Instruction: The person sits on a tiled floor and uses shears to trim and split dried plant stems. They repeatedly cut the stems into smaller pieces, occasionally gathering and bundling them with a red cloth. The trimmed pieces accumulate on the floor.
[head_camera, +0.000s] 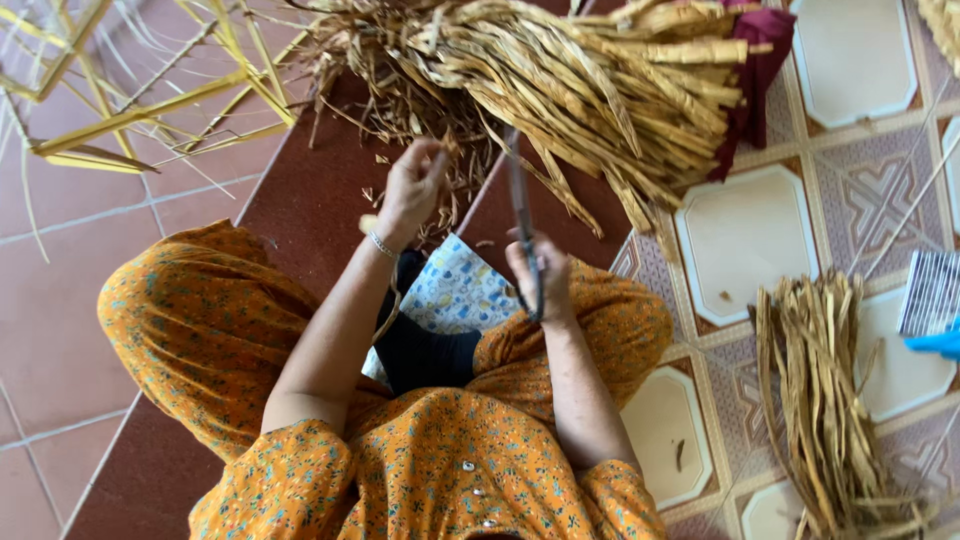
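I sit on the floor (80, 300), terracotta tiles on my left side and patterned cream-and-brown tiles on my right, with my knees folded under an orange flowered dress (200, 320). The biggest thing before me is a large heap of dried straw-coloured leaf strips (560, 80), spread across the top of my view, its far right end resting against a dark red cloth (760, 60). To my far left stands a frame of yellow sticks (140, 100), well apart from the heap. On my right lies a second, smaller bundle of dried strips (820, 410), laid lengthwise on the patterned tiles, with a striped flat object (930, 292) and a bit of something blue (938, 343) just beside it at the edge. In my lap sits a pale blue printed cloth (455, 290), between my forearms.

My left hand (412, 190), a thin bracelet (383, 245) at the wrist, is raised to the near edge of the heap, its fingers pinched shut on the ends of a few dried strips there. My right hand (540, 270) is closed around the handles of a pair of scissors (522, 215), whose long dark blades point up and away from me into the loose strips. Small cut scraps (380, 175) lie scattered on the dark red tile near my left hand.
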